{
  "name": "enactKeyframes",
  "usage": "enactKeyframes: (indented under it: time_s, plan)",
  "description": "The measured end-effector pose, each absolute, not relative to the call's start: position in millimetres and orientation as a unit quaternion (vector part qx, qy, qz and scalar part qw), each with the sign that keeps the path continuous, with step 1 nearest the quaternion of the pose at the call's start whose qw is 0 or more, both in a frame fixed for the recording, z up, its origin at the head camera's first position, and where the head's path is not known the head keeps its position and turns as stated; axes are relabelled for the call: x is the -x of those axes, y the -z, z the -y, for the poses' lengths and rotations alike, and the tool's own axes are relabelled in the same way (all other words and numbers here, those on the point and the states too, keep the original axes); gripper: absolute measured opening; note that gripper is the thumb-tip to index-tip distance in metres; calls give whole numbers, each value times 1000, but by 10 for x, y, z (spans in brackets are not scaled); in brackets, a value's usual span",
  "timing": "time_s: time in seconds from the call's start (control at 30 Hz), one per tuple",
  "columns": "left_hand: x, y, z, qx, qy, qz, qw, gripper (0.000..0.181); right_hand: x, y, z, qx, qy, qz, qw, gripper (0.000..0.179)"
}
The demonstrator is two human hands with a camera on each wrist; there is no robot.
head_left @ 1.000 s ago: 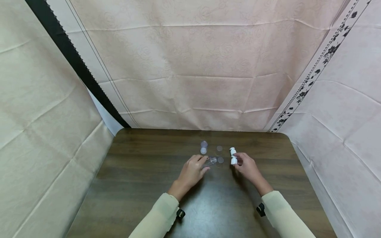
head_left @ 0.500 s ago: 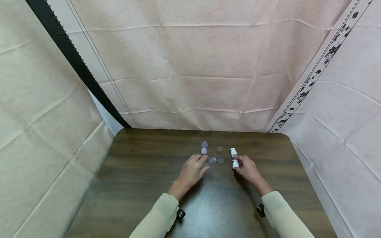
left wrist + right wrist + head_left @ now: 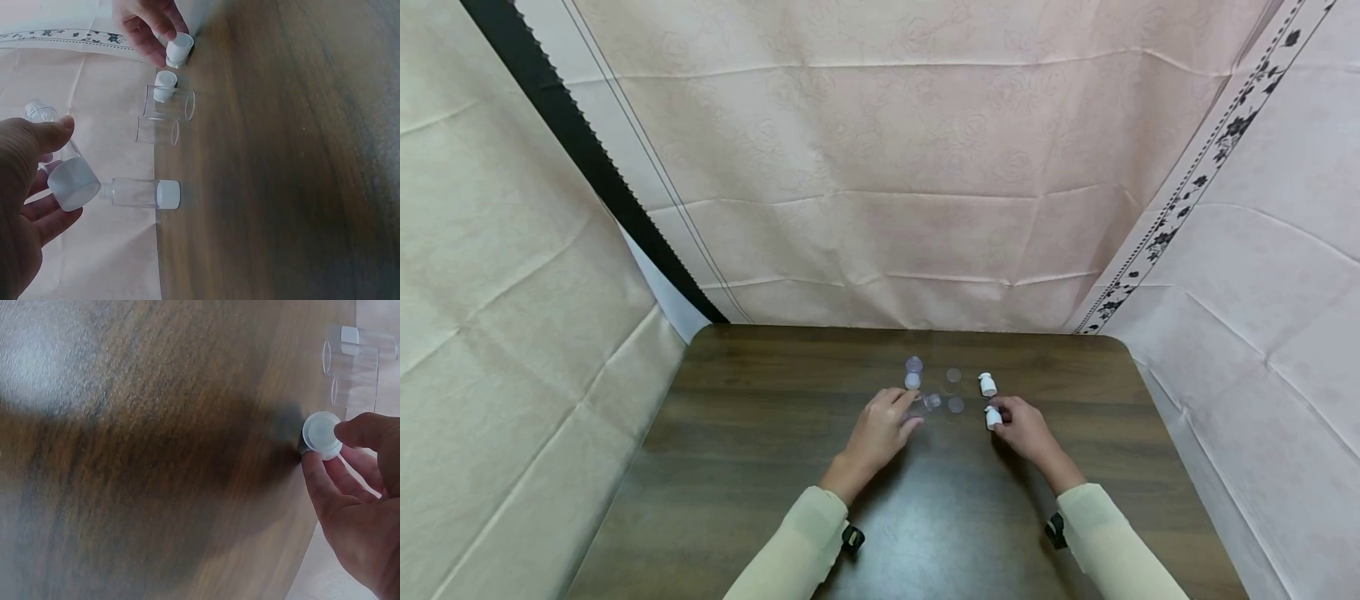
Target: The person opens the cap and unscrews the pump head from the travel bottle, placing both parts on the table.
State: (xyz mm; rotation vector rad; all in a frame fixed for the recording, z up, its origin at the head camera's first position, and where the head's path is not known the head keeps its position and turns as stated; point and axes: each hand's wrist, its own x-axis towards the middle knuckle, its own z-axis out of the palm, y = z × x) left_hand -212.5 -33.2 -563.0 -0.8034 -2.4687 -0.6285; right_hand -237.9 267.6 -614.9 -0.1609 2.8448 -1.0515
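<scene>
My left hand (image 3: 877, 429) holds a small clear bottle with a white base (image 3: 74, 184), lifted off the table and tilted. With thumb and fingers my right hand (image 3: 1026, 429) pinches a white pump top (image 3: 993, 417) at the tabletop; its round underside (image 3: 323, 435) faces the right wrist camera. A second white pump top (image 3: 987, 384) stands just behind it. Between the hands are two clear, open-ended covers (image 3: 953, 375), one behind the other. Another clear bottle (image 3: 134, 192) with a white base stands beyond my left hand.
Everything stands on a brown wooden table (image 3: 760, 433) with rounded far corners. Pale cloth (image 3: 880, 167) hangs behind it and at both sides. Dark bands are worn at both wrists.
My right hand has shifted the nearer pump top slightly toward me, widening the gap to the other one. My left hand has drawn a little to the left with its bottle.
</scene>
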Motion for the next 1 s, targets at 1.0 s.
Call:
enactKeyframes:
  time_s: [1.0]
  plan:
    - [2438, 5815, 323, 212, 364, 885, 199, 42, 2326, 5929, -2828, 23, 377, -925, 36, 37]
